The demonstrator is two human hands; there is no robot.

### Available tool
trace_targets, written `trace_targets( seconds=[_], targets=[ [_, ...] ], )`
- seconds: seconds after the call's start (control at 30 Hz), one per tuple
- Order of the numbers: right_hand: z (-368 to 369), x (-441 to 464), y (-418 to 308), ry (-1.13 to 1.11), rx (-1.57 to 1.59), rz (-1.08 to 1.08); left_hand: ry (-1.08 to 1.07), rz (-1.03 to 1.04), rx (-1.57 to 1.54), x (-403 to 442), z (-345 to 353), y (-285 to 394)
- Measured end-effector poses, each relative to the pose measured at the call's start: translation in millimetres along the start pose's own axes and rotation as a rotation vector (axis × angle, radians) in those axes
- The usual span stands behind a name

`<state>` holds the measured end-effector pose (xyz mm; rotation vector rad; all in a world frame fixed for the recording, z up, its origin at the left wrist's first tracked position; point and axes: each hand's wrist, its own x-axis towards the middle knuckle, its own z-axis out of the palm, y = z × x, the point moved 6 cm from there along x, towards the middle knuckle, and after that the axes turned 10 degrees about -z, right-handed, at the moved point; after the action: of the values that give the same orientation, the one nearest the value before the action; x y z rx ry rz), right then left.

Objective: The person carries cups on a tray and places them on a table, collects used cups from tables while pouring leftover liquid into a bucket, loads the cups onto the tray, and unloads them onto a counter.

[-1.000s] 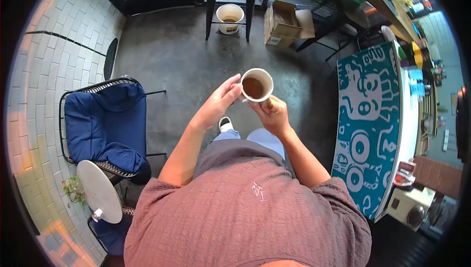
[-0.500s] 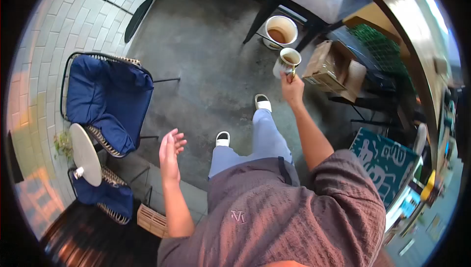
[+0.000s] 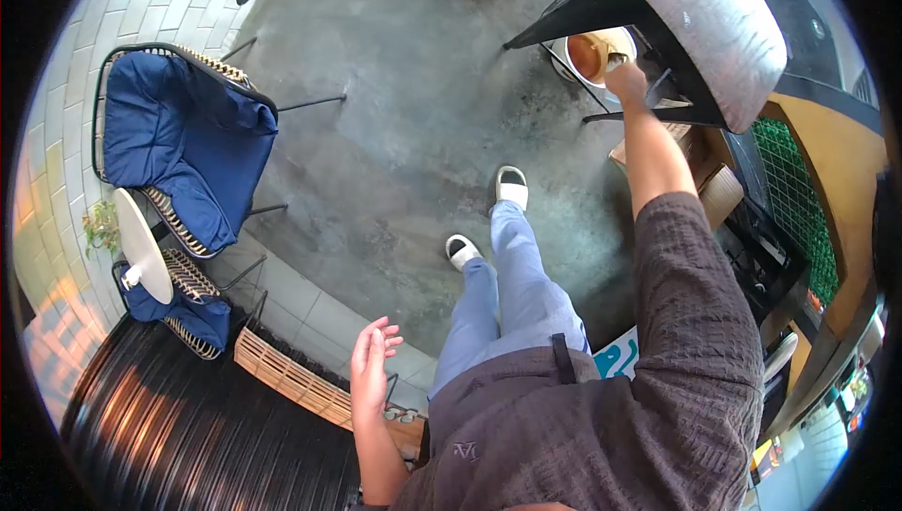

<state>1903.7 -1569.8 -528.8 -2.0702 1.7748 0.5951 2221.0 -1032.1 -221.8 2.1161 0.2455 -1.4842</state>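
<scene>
My right hand [image 3: 627, 84] reaches far out over a white bucket [image 3: 629, 38] that stands beneath a stool. Brown liquid [image 3: 584, 56] shows inside the bucket. The fingers are closed on a mug [image 3: 615, 59], which is tilted at the bucket's mouth and mostly hidden behind the hand. Whether liquid is running out of it I cannot make out. My left hand [image 3: 372, 358] hangs in the air at my left side, holding nothing, its fingers loosely stretched and apart.
A stool with a pale seat [image 3: 711, 27] and black legs stands over the bucket. Cardboard [image 3: 719, 193] lies behind my right arm. At left are a chair with blue cushions [image 3: 188, 140], a round table [image 3: 143, 246] and a wooden crate [image 3: 291, 375].
My right hand has carried the mug forward and right to the bucket and tipped it. The camera view has shifted, and my feet have changed position. My left hand stays empty.
</scene>
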Motion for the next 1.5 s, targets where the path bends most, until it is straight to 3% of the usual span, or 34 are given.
trace_targets(
  seconds=[0.1, 0.37, 0.47, 0.57, 0.7, 0.73, 0.77, 0.9, 0.97, 1.13, 1.23, 1.37, 1.5],
  targets=[
    [-23, 5, -11, -0.069, -0.013, 0.103, 0.037, -0.030, 0.001, 2, 0, 0],
    [-39, 20, -27, -0.084, -0.064, 0.085, -0.011, -0.089, -0.077, -1, -3, -5],
    [-29, 15, -17, -0.016, -0.004, 0.115, -0.008, -0.090, -0.031, 1, -15, -6],
    [1, 4, -2, 0.203, 0.187, 0.127, -0.018, -0.061, 0.020, 4, -32, 2],
    [54, -95, -19, 0.403, 1.331, 0.645, -0.123, 0.071, 0.153, 1, -54, 39],
    [63, -121, -29, 0.452, 1.688, 0.495, -0.129, 0.103, 0.178, 1, -63, 51],
    [45, -165, -45, 0.488, 1.815, 0.475, -0.164, 0.159, 0.194, -1, -70, 64],
    [-26, -345, -90, 0.620, 1.944, 0.420, -0.293, 0.366, 0.294, -10, -105, 112],
    [-23, -418, -91, 0.659, 1.865, 0.372, -0.338, 0.488, 0.341, -10, -117, 136],
    [-18, -568, -90, 0.832, 1.970, 0.492, -0.383, 0.494, 0.380, -7, -111, 180],
    [-24, -637, -83, 0.787, 2.008, 0.545, -0.541, 0.577, 0.335, -40, -63, 197],
    [-8, -702, -50, 1.012, 2.181, 0.525, -0.754, 0.663, 0.443, -112, 22, 178],
    [12, -772, 3, 1.245, 2.089, 0.526, -0.972, 0.641, 0.657, -183, 98, 115]
  ],
)
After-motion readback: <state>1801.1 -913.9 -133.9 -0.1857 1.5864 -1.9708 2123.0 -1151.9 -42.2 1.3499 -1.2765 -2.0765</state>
